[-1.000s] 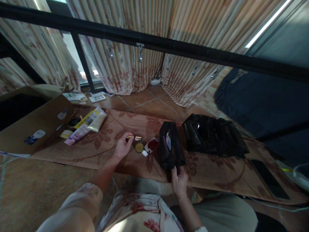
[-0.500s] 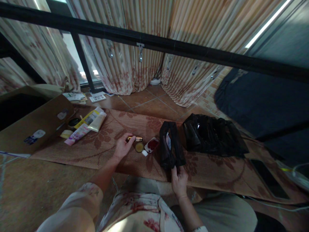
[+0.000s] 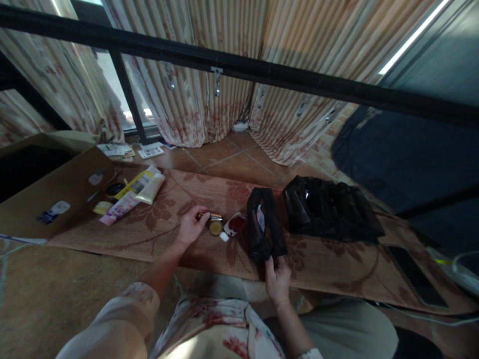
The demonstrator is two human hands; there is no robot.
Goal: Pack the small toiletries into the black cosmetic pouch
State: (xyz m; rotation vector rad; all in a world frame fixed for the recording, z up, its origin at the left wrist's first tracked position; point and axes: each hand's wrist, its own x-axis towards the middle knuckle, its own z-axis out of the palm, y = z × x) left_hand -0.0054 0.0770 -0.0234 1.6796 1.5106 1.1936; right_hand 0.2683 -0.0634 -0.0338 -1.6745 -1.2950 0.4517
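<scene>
Holds a tube (image 3: 214, 217) in left grip (image 3: 192, 227).
Pinches a black bag (image 3: 256, 234) at the near end in right grip (image 3: 278, 280).

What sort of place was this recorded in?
Probably a room in a home, though the view doesn't settle it: long striped curtains with a reddish floral pattern, a tiled floor, and a leaf-patterned cloth under the items.
</scene>
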